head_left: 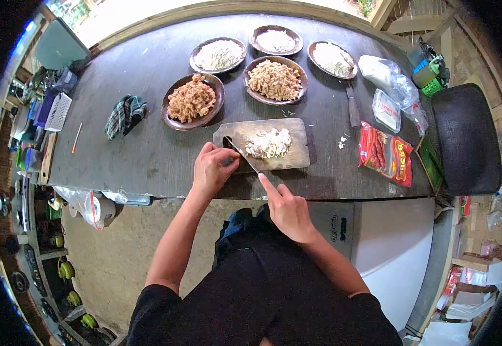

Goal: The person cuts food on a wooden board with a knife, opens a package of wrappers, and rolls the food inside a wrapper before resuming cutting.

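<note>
A wooden cutting board (299,151) lies near the table's front edge, with a heap of chopped whitish food (269,143) on it. My right hand (290,212) is closed round the handle of a knife (247,158), index finger stretched along it. The blade slants up and left over the board's left part, apart from most of the heap. Beside the blade, at the board's lower left corner, my left hand (212,167) is closed with its fingers curled. Whatever those fingers hold, if anything, is hidden.
Behind the board stand brown plates of fried pieces (192,99) and plates of shredded white food (220,55). A second knife (352,109), a red food packet (385,154) and plastic bags (388,75) lie right. A checked cloth (126,116) and a thin stick (77,138) lie left.
</note>
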Motion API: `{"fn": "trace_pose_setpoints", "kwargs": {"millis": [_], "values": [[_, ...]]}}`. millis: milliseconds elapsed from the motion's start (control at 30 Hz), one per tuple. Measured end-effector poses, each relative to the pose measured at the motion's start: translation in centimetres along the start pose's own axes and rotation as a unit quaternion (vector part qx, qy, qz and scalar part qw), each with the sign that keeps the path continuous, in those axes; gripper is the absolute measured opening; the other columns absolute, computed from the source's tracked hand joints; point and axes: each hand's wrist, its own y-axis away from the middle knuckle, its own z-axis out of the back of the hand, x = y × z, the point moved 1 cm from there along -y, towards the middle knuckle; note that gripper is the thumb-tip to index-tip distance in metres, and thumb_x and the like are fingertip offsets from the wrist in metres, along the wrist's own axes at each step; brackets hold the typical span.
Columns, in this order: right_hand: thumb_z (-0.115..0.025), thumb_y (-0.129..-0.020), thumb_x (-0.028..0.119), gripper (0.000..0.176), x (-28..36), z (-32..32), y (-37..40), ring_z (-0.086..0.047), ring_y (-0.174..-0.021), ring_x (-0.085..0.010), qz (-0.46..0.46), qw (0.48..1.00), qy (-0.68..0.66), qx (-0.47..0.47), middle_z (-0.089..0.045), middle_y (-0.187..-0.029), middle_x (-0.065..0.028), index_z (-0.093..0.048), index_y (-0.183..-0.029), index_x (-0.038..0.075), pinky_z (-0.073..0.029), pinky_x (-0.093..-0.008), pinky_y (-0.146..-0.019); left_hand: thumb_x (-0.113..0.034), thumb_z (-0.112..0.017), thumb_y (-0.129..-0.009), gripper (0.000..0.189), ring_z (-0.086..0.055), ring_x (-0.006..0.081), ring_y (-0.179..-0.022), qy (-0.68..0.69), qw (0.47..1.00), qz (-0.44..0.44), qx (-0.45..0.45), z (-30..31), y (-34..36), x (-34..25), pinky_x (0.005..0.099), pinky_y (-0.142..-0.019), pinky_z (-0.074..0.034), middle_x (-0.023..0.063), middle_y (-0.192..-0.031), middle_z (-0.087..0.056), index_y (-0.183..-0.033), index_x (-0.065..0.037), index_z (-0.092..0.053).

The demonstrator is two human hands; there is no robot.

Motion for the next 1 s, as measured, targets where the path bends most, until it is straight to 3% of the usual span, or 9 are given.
{"fn": "trace_pose_setpoints", "kwargs": {"millis": [167, 800, 1000], "values": [[-0.061, -0.096, 0.010, 0.063, -0.6, 0.6, 0.5, -0.063, -0.056, -0.0361, -0.007, 0.998, -0.054, -0.041, -0.057, -0.079, -0.0144, -0.045, -0.157, 0.018, -0.054, -0.0481, -0.052, -0.014, -0.085, -0.073, 0.017, -0.060, 0.0219, -0.079, 0.011, 1.000, 0.015, 0.006, 0.0, 0.0, -0.2, 0.0345, -0.075, -0.054, -0.0001, -0.092, -0.079, -0.090, -0.013, -0.080], [-0.063, -0.095, 0.008, 0.061, -0.1, 0.5, -0.3, -0.063, -0.059, -0.0359, -0.014, 0.999, -0.040, -0.012, -0.056, -0.077, -0.0137, -0.049, -0.154, 0.018, -0.054, -0.0474, -0.055, -0.017, -0.082, -0.076, 0.013, -0.060, 0.0220, -0.080, -0.015, 1.000, -0.007, 0.001, 0.4, 0.0, -0.5, 0.0335, -0.077, -0.053, -0.0020, -0.091, -0.078, -0.088, -0.015, -0.080], [-0.063, -0.097, 0.013, 0.060, -0.1, 1.3, 0.7, -0.065, -0.058, -0.0357, -0.002, 0.998, -0.065, -0.014, -0.058, -0.076, -0.0143, -0.047, -0.155, 0.018, -0.055, -0.0476, -0.053, -0.017, -0.082, -0.075, 0.014, -0.058, 0.0224, -0.082, -0.009, 1.000, -0.016, 0.000, 0.3, 0.0, -0.1, 0.0332, -0.079, -0.053, -0.0026, -0.095, -0.078, -0.088, -0.014, -0.081]]}}
